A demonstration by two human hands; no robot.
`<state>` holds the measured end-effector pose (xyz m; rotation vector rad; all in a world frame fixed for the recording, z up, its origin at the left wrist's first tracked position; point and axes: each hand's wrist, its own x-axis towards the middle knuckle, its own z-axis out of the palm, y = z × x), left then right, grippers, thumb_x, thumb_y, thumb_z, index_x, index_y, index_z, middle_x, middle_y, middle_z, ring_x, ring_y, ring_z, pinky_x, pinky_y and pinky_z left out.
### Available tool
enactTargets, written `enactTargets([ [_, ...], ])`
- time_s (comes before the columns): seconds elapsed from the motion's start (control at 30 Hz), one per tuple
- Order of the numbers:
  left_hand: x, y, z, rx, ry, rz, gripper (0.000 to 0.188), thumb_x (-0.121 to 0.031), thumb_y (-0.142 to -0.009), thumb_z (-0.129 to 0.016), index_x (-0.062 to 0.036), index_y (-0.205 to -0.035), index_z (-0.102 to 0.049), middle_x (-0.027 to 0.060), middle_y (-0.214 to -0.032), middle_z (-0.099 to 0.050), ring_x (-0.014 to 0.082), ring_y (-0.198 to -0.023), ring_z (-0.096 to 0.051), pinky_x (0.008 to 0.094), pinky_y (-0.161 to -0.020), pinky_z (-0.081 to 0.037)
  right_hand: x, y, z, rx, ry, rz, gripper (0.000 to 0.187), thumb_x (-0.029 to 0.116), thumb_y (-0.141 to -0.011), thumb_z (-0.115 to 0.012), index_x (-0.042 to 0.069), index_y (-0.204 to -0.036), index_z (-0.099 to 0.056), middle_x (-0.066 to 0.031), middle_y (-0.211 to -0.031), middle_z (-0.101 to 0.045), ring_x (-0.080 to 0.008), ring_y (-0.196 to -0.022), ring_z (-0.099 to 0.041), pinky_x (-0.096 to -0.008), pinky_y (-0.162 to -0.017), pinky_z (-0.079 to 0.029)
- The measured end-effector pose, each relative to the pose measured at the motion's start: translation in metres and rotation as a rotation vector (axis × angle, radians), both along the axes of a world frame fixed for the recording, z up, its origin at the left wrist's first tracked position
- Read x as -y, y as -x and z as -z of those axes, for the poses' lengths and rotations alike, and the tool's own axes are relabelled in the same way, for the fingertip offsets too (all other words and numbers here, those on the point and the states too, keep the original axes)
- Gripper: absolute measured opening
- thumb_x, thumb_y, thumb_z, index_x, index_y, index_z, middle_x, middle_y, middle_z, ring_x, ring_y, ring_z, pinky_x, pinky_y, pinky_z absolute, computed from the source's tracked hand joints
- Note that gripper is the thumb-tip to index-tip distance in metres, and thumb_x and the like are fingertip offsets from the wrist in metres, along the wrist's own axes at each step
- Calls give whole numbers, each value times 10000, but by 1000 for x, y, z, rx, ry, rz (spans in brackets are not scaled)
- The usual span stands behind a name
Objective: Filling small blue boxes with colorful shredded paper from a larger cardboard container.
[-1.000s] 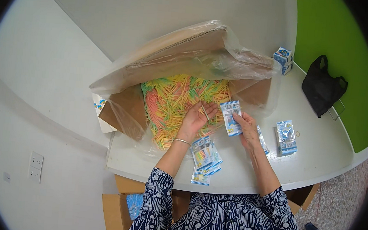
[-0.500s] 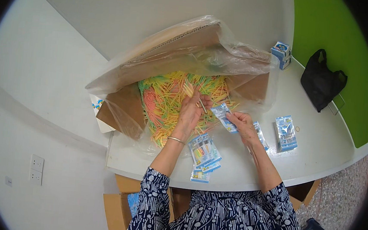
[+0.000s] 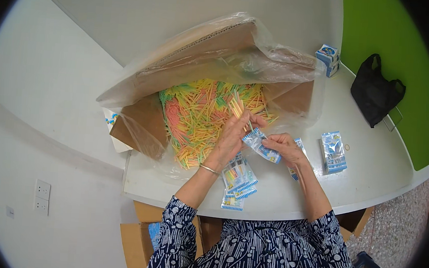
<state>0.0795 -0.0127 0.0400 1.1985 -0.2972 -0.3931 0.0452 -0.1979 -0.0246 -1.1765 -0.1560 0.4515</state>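
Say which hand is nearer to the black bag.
Right. The right hand holds a blue-and-white packet below and left of the black bag in the picture; the left hand is farther left, holding thin sticks.

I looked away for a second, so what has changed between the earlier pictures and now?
The left hand has turned from palm up and now grips a bundle of sticks pointing away from the person. The right hand has kept its packet but tipped it sideways and brought it left, close to the left hand. The big box and black bag stayed put.
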Motion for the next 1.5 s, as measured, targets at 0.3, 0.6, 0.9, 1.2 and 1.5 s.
enactTargets([
  [0.3, 8, 20, 4, -25, -93, 6, 407, -400, -960, -467, -31, -1118, -537, 94, -1147, -581, 110, -913, -582, 283, -817, -491, -2, 1, 5, 14, -19, -8, 223, 229, -861, -661, 17, -924, -691, -5, -822, -671, -47, -730, -594, -191, -661, -456],
  [0.6, -2, 19, 8, 86, -176, 78, 359, -357, -990, -412, -57, -1184, -452, 66, -1212, -541, 91, -993, -530, 268, -861, -452, -6, 1, 1, 57, 4, 60, 248, 232, -872, -650, 7, -965, -692, -8, -849, -677, -44, -756, -586, -192, -691, -448],
  [0.9, -32, 2, 17, 303, -530, 87, 473, -285, -902, -600, -67, -1260, -382, 77, -1226, -512, 119, -1059, -514, 286, -858, -468, -14, -15, 1, 113, 14, 82, 255, 228, -871, -647, 5, -989, -681, -12, -872, -670, -54, -795, -573, -211, -734, -433],
  [1.2, -35, -18, 12, 420, -535, -69, 480, -122, -834, -664, -12, -1238, -430, 108, -1083, -585, 158, -942, -589, 263, -792, -491, -33, -24, -14, 214, -20, 132, 279, 255, -864, -651, 17, -1009, -664, 13, -865, -641, -55, -832, -553, -215, -736, -420],
  [1.5, -37, -14, 10, 354, -506, -20, 274, -79, -855, -615, -13, -1105, -524, 61, -992, -605, 130, -871, -591, 263, -760, -489, 6, -13, -9, 137, 80, 165, 266, 232, -856, -655, 13, -1007, -674, -22, -889, -675, -71, -812, -597, -220, -768, -450],
])
